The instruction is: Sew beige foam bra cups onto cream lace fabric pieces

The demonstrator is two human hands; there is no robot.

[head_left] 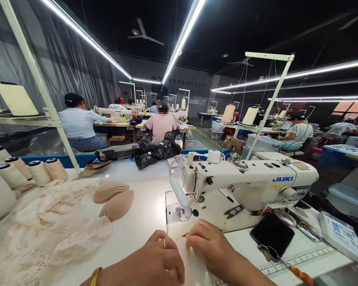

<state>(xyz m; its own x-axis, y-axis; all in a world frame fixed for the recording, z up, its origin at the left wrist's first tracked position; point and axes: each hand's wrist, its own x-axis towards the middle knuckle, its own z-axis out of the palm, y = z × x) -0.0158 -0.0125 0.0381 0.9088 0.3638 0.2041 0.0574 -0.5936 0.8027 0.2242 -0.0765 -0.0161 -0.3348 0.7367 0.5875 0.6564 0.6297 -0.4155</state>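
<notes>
My left hand [159, 260], with a gold ring and a gold bangle, is at the bottom centre, its fingers curled at a pale fabric piece [186, 258]. My right hand [210, 246] pinches the top of the same fabric from the right. Both hands are just in front of the needle plate [178, 213] of a white sewing machine [244, 182], under a lit lamp [179, 192]. To the left, beige moulded cups [117, 204] lie beside a heap of cream lace [50, 222].
Thread snips [234, 211], a black phone [273, 234], a printed ruler [301, 256] and a clear box [343, 236] are on the right. Thread cones [38, 172] stand at left. Black plastic bags [159, 151] lie at the back edge; people sit at machines beyond.
</notes>
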